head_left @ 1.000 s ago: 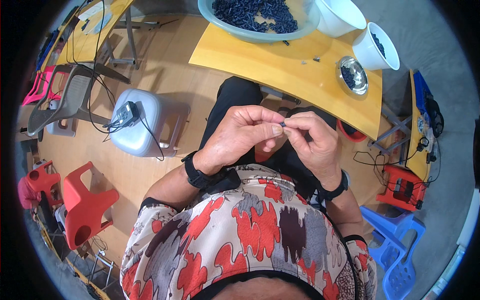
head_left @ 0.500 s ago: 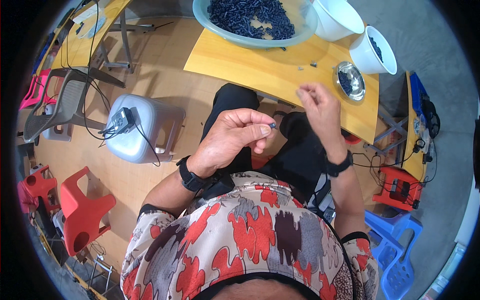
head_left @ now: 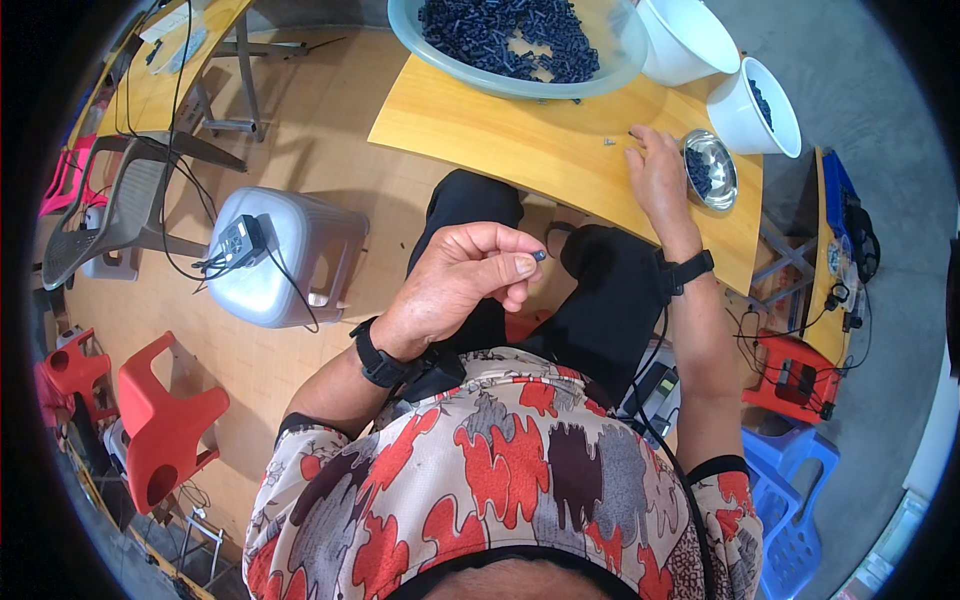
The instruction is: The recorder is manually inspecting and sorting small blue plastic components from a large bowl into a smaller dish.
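Observation:
My left hand is over my lap, thumb and index finger pinching a small dark blue cylindrical piece. Most of that piece is hidden by the fingertips. Stretched over the wooden table, my right hand has its thumb and bent index finger apart. Its index fingertip is at a small dark piece, and I see nothing between the fingers. A small light-coloured piece lies on the table left of that hand. Just to its right stands a shiny metal bowl with dark pieces inside.
A wide translucent basin heaped with dark blue pieces stands on the table. Beside it are two white buckets, the nearer one holding dark pieces. A grey stool bears a black box with cables. Red stools stand at left.
My right hand has moved up and away from my lap onto the table, reaching the small pieces beside the metal bowl. My left hand keeps its pinch in nearly the same place.

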